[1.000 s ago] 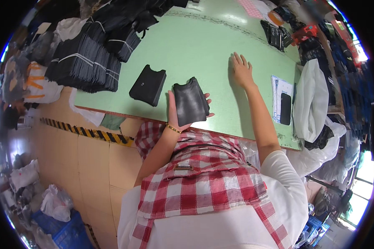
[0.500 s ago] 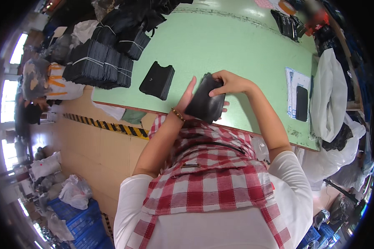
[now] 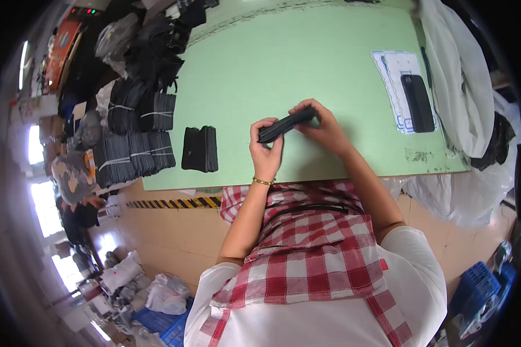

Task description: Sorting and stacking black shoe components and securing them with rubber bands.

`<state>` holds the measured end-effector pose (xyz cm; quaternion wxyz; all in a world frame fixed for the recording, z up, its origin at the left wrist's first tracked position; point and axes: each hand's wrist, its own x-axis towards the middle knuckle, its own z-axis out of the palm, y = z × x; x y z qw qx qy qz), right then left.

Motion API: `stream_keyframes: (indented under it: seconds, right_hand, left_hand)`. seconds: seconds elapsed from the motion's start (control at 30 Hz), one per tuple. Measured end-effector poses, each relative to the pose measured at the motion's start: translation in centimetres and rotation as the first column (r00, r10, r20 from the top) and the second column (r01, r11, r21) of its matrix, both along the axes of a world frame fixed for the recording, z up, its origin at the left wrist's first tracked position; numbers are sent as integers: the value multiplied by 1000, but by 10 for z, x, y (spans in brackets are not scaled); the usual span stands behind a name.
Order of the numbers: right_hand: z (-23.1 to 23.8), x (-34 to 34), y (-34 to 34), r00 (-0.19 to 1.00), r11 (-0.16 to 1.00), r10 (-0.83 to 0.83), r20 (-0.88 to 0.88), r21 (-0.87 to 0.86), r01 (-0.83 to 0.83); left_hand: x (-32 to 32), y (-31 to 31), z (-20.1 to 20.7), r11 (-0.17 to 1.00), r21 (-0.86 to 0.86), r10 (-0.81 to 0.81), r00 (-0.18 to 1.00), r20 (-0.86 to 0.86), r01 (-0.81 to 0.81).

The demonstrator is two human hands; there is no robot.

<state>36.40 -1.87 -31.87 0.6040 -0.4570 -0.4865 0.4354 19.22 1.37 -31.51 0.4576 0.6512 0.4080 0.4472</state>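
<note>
The stack (image 3: 287, 124) is near the centre of the frame, over the table (image 3: 260, 63), slanting up to the right. The fingers of the left hand (image 3: 265, 157) hold its lower-left end; those of the right hand (image 3: 329, 130) hold its upper-right end. No tie shows on it, so uneven pressure could let its thin black layers slide or fan apart, and a loose pinch could drop some. A careless leftward sweep might knock the second stack (image 3: 200, 149), also with no visible tie, against the tied bundles (image 3: 147, 162) at left.
</note>
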Motion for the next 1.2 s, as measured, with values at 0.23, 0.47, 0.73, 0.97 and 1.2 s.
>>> stream_keyframes:
  seconds: [0.23, 0.47, 0.73, 0.97, 1.2]
  right_hand:
    - [-1, -13, -6, 990, 991, -131, -49, -2, 131]
    - [-7, -25, -3, 971, 998, -52, -235, -37, 44]
    - [-8, -19, -11, 936, 961, -254, 243, -50, 273]
    - [-31, 13, -10, 738, 965, -261, 622, 137, 226]
    - [31, -11, 9, 938, 994, 13, 346, -104, 25]
  left_hand:
    - [16, -3, -8, 998, -69, -1, 993, 116, 9]
    - [13, -10, -5, 945, -310, 151, 978, 145, -100]
    - [13, -10, -23, 977, -177, 135, 988, 77, -119]
    - [15, -7, -23, 997, -4, 80, 994, -70, -80]
    - [-25, -20, 8, 967, 218, 166, 976, -138, -133]
